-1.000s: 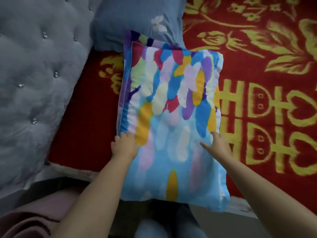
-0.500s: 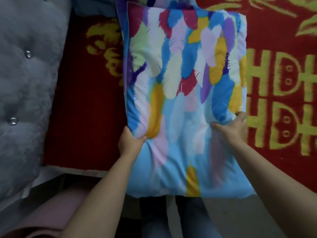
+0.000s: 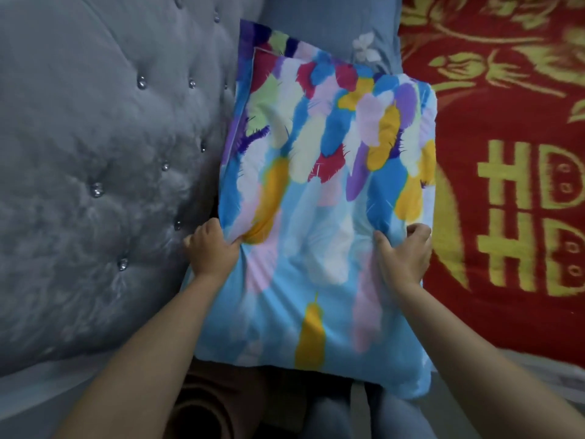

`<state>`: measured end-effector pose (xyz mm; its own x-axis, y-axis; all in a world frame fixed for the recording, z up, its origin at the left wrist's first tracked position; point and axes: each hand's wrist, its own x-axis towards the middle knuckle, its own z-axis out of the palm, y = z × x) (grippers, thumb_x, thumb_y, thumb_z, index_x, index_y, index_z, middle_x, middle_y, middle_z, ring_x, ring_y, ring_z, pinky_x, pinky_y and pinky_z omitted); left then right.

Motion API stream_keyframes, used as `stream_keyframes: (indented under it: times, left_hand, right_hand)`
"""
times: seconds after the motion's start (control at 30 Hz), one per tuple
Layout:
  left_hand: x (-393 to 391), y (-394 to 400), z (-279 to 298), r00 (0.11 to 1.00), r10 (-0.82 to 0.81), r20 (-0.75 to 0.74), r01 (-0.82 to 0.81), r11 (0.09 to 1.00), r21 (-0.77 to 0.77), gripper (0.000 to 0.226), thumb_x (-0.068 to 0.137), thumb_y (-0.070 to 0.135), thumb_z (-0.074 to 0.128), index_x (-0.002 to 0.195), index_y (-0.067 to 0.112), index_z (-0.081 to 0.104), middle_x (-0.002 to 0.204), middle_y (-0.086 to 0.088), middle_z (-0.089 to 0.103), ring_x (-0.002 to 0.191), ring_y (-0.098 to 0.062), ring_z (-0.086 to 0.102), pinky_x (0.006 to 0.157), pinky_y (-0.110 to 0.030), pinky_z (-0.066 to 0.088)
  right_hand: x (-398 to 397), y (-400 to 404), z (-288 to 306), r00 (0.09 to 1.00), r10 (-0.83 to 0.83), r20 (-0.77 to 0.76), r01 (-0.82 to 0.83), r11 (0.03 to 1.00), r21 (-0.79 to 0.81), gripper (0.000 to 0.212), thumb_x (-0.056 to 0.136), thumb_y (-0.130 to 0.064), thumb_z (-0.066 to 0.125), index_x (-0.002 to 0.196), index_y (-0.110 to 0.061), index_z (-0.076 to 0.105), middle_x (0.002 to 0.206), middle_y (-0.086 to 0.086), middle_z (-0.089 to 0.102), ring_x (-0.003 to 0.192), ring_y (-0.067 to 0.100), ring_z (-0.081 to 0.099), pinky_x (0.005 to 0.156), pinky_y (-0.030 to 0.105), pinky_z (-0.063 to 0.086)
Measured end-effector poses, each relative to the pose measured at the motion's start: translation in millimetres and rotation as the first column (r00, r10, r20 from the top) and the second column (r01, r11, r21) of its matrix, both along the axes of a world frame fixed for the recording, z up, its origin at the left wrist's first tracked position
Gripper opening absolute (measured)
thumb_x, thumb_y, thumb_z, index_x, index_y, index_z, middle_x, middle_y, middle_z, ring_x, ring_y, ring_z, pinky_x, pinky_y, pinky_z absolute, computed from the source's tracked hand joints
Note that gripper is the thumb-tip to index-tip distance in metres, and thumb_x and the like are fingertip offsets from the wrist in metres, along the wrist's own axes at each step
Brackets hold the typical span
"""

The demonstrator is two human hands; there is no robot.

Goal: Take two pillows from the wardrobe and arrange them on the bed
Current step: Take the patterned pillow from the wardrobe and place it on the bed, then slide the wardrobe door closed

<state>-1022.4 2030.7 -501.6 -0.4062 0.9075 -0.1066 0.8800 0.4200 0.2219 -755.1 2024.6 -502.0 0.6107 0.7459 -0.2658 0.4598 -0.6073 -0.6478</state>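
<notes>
A pillow with a bright feather print (image 3: 326,172) lies lengthwise on the bed, its left side against the headboard. My left hand (image 3: 212,248) grips its left edge and my right hand (image 3: 403,255) grips its right edge, both pinching the fabric. Its near end hangs over the bed's edge above my legs. A second pillow, blue-grey with a white flower (image 3: 332,30), lies beyond it at the top, partly covered by the feather pillow's far end.
A grey tufted headboard (image 3: 95,169) with crystal buttons fills the left. The red bedspread with yellow patterns (image 3: 506,185) covers the bed to the right. A brown rolled item (image 3: 202,407) sits low beside my legs.
The feather pillow has shifted left, from the middle of the red spread to against the headboard, hiding the red strip there. Both hands moved with it and now clench its edges.
</notes>
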Motion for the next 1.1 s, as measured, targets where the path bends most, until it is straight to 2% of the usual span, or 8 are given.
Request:
stream_keyframes:
  times: [0.13,0.2,0.33,0.43,0.57,0.83,0.97,1.1]
  left_hand:
    - [-33,3,-3,0.995,0.048,-0.083,-0.060,0.988,-0.141,0.054,0.083,0.021,0.065,0.125,-0.005,0.043,0.126,-0.030,0.047,0.117,-0.042,0.047,0.097,-0.048,0.040]
    - [-33,-7,-13,0.995,-0.035,-0.095,0.002,0.947,-0.321,0.047,0.087,0.020,0.059,0.128,0.002,0.044,0.132,-0.025,0.045,0.122,-0.039,0.045,0.102,-0.045,0.040]
    - [-2,-36,-36,0.969,-0.248,0.003,0.207,0.803,-0.559,0.040,0.090,0.026,0.051,0.127,0.010,0.047,0.135,-0.016,0.047,0.126,-0.032,0.044,0.103,-0.041,0.041]
    - [23,-47,-42,0.951,-0.304,0.057,0.275,0.744,-0.609,0.039,0.091,0.026,0.049,0.127,0.012,0.047,0.138,-0.012,0.044,0.130,-0.029,0.040,0.106,-0.041,0.037]
    - [46,-42,-19,0.959,-0.277,0.069,0.267,0.785,-0.559,0.036,0.092,0.023,0.047,0.125,0.009,0.049,0.136,-0.014,0.045,0.129,-0.030,0.040,0.105,-0.041,0.037]
    - [78,-63,65,0.998,-0.041,0.047,0.058,0.889,-0.454,0.038,0.095,0.025,0.043,0.131,0.013,0.045,0.141,-0.014,0.041,0.130,-0.032,0.038,0.106,-0.041,0.035]
    - [99,-119,101,0.982,0.182,-0.049,-0.187,0.908,-0.375,0.035,0.093,0.027,0.046,0.124,0.011,0.051,0.135,-0.014,0.047,0.125,-0.032,0.045,0.103,-0.041,0.039]
    - [128,-194,137,0.892,0.422,-0.163,-0.452,0.850,-0.270,0.033,0.094,0.025,0.045,0.122,0.011,0.054,0.131,-0.013,0.050,0.122,-0.032,0.046,0.101,-0.042,0.042]
  right_hand:
    - [-25,7,-20,0.978,0.198,-0.063,-0.205,0.969,-0.138,0.062,0.085,-0.021,0.063,0.135,-0.002,0.031,0.136,0.026,0.041,0.129,0.038,0.035,0.107,0.045,0.031]
    - [-30,5,-34,0.932,0.358,-0.060,-0.360,0.890,-0.280,0.065,0.086,-0.020,0.060,0.140,-0.007,0.026,0.143,0.023,0.032,0.135,0.036,0.028,0.110,0.047,0.029]
    - [-30,-14,-47,0.862,0.498,-0.094,-0.481,0.745,-0.463,0.050,0.088,-0.015,0.053,0.135,-0.008,0.037,0.147,0.020,0.028,0.137,0.034,0.022,0.110,0.046,0.030]
    - [-23,-24,-42,0.734,0.664,-0.144,-0.652,0.628,-0.425,0.042,0.090,-0.010,0.051,0.131,-0.002,0.046,0.141,0.020,0.042,0.132,0.031,0.037,0.109,0.036,0.032]
    - [-9,-14,-12,0.582,0.810,-0.069,-0.780,0.532,-0.330,0.034,0.091,-0.006,0.048,0.123,-0.001,0.053,0.133,0.017,0.053,0.125,0.028,0.048,0.104,0.034,0.036]
    - [-18,19,72,0.014,0.995,0.099,-0.953,0.043,-0.301,0.034,0.096,-0.014,0.041,0.128,-0.008,0.049,0.133,0.014,0.052,0.124,0.030,0.044,0.098,0.042,0.045]
    - [-22,8,109,-0.250,0.949,0.190,-0.938,-0.189,-0.291,0.034,0.095,-0.015,0.041,0.128,-0.011,0.048,0.133,0.012,0.052,0.125,0.029,0.044,0.099,0.039,0.042]
    - [-28,-34,143,-0.501,0.808,0.310,-0.860,-0.424,-0.284,0.033,0.094,-0.017,0.042,0.126,-0.012,0.050,0.133,0.012,0.052,0.124,0.029,0.044,0.101,0.037,0.040]
